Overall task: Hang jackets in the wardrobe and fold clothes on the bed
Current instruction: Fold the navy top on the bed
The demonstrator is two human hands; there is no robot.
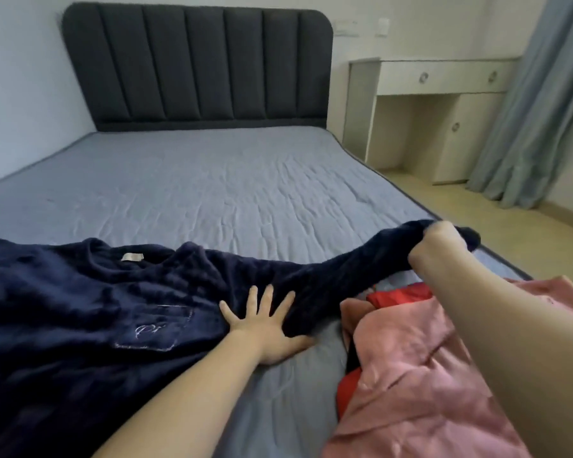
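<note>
Navy fleece top: dark blue, plush and ribbed, spread across the lower left of the frame on the bed; a pale neck label sits at its collar, and a chest pocket with light stitched edging and a small embroidered mark lies just left of the left hand.
Sleeve: 1 sleeve of the navy top is stretched out toward the right of the frame, lifted slightly off the sheet, its cuff at the right hand.
Left hand: fingers straight and spread wide, palm pressed flat on the navy top where the sleeve meets the body, the heel of the hand on the sheet.
Right hand: fingers curled around the sleeve's cuff, gripping it near the right edge of the bed.
Pink garment: shiny pink fabric, crumpled in the lower right of the frame, under the right forearm.
Red garment: bright red cloth showing partly beneath the pink one.
Bed: grey-blue wrinkled sheet filling the middle of the frame.
Headboard: dark grey, padded in vertical panels, upper left.
Desk unit: cream, upper right, 2 drawers and 1 cupboard door shut, contents hidden.
Curtain: pale blue, far right.
</note>
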